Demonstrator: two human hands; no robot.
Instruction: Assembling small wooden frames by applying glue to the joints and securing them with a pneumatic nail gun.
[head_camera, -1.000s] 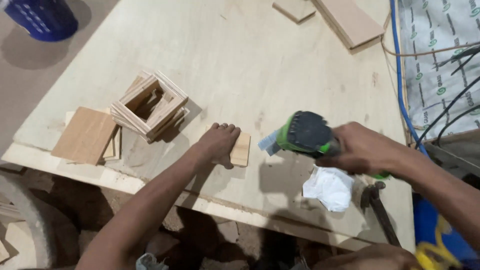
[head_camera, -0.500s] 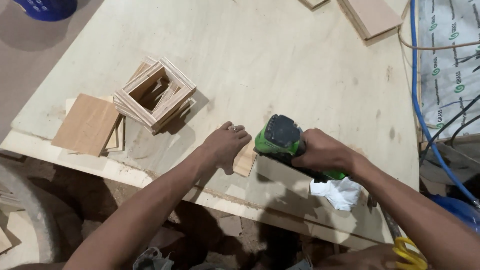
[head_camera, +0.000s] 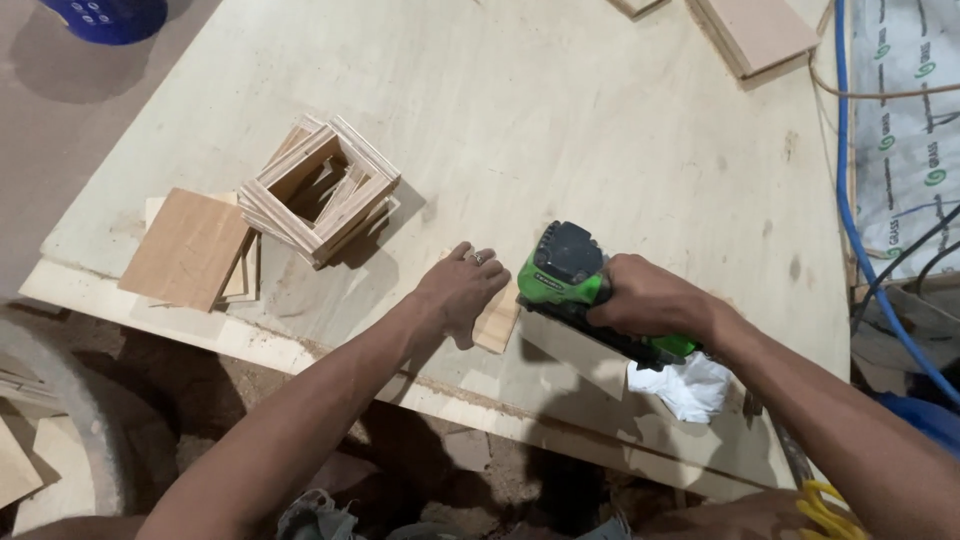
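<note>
Small flat wood piece (head_camera: 497, 318) lies on the table (head_camera: 560, 120) near its front edge, between the two hands. Pale, roughly rectangular; left part covered by the left hand.

Left hand (head_camera: 460, 293): palm down, fingers spread and flat, pressing on the wood piece. Not gripping, just holding it down. A ring shows on one finger.

Right hand (head_camera: 648, 300): fingers wrapped tight round the body of a green and black power sander (head_camera: 570, 272). The sander sits just to the right of the wood piece, its front end touching or just over the piece's right edge; cannot tell which. Its base is hidden from this angle.

Just beside the right wrist, at the table's front edge, a crumpled white cloth or paper (head_camera: 683, 385).

Further left on the table: a stack of small square wooden frames (head_camera: 318, 190), open in the middle, layers slightly twisted against one another. Touching its left side, a few flat square wood panels (head_camera: 190, 248), the top one brown, paler ones beneath.

Far edge of the table: thicker boards (head_camera: 760, 30), partly cut off by the frame.

Right of the table: a blue hose (head_camera: 850, 220) running down, dark cables (head_camera: 925, 255) near it, and a printed white sheet (head_camera: 905, 110) behind.

Top left, on the floor: part of a blue container (head_camera: 105, 15).
</note>
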